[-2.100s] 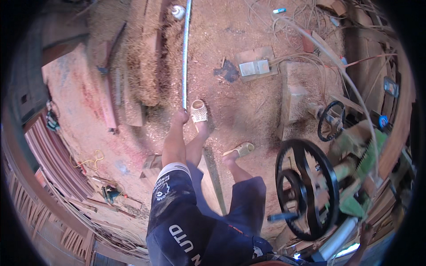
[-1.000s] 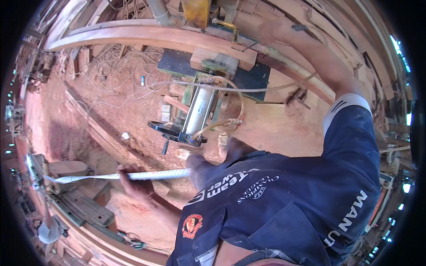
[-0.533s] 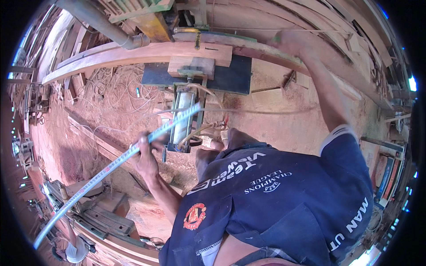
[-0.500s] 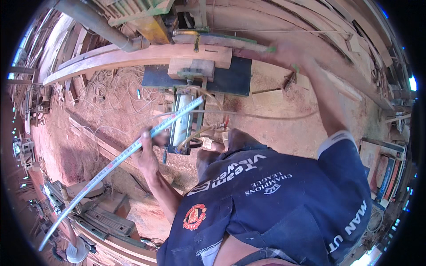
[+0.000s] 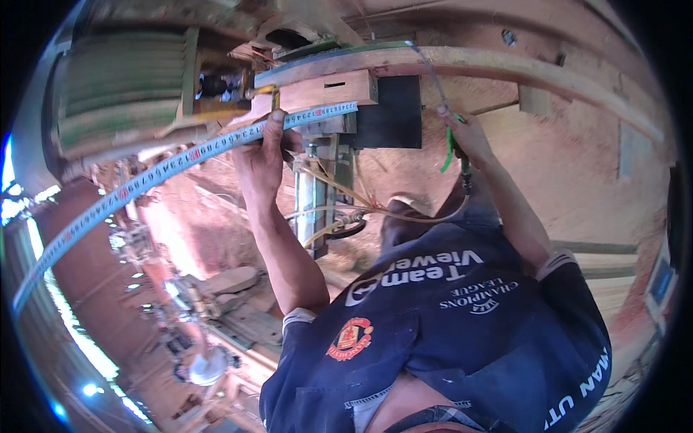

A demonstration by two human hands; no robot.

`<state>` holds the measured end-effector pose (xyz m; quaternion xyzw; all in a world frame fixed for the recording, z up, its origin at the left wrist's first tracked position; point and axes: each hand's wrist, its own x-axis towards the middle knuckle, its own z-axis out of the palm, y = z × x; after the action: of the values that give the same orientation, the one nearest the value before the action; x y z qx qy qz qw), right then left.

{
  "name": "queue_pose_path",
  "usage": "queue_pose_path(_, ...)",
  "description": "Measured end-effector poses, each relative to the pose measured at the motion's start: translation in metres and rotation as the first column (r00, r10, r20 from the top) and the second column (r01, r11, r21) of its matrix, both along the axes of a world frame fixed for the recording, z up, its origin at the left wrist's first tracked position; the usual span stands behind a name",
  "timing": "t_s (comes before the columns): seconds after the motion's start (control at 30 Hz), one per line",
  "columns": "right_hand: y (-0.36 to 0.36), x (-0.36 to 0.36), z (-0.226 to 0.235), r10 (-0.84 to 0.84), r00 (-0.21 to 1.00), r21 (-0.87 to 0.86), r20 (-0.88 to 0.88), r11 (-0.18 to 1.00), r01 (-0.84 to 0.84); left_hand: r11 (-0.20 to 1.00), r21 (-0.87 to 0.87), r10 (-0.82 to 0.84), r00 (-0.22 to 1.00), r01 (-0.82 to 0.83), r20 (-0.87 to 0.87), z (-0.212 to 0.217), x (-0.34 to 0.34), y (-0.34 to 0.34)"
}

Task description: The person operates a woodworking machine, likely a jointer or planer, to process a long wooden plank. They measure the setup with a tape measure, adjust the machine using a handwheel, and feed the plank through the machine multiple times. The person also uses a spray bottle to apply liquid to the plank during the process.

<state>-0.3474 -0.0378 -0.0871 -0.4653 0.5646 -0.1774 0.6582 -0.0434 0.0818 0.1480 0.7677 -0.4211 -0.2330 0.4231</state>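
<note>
My left hand (image 5: 261, 160) pinches a white tape measure blade (image 5: 162, 170) between thumb and fingers. The blade's free end reaches just below a slotted wooden piece (image 5: 317, 92), while its other end curves away to the lower left. My right hand (image 5: 471, 143) grips an air blow gun with a green lever (image 5: 448, 153). Its long thin nozzle points up toward a long timber, and a hose joins it below the hand. Under the slotted piece, a clamp cylinder (image 5: 310, 195) stands beside a dark plate (image 5: 393, 115).
A long timber (image 5: 498, 61) runs across the top right. At upper left stands a ribbed green machine housing (image 5: 119, 86) with a yellow part beside it. Thin air hoses (image 5: 404, 215) loop near my legs. Another person (image 5: 207, 366) is at lower left.
My left hand has raised the tape from beside the cylinder to the slotted wood. My right hand has drawn back from the timber with the blow gun. The view has shifted left.
</note>
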Motion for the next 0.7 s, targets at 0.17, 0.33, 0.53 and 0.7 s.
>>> queue_pose_path(0.17, 0.025, -0.049, -0.044, -0.237, 0.970, 0.157, 0.056, 0.961, 0.226, 0.973, 0.226, -0.054, 0.997, 0.042, 0.048, 0.002, -0.007, -0.066)
queue_pose_path(0.33, 0.099, -0.084, -0.105, -0.506, 0.857, 0.211, 0.099, 0.852, 0.479, 0.947, 0.310, -0.132, 0.981, 0.083, 0.142, -0.018, 0.006, -0.102)
queue_pose_path(0.53, 0.202, -0.105, -0.150, -0.810, 0.552, 0.419, 0.197, 0.579, 0.699, 0.905, 0.372, -0.288, 0.942, 0.207, 0.174, -0.037, 0.039, -0.125)
queue_pose_path(0.7, 0.270, -0.117, -0.183, -0.964, 0.044, 0.663, 0.262, 0.213, 0.718, 0.883, 0.409, -0.331, 0.922, 0.230, 0.198, -0.036, 0.049, -0.127)
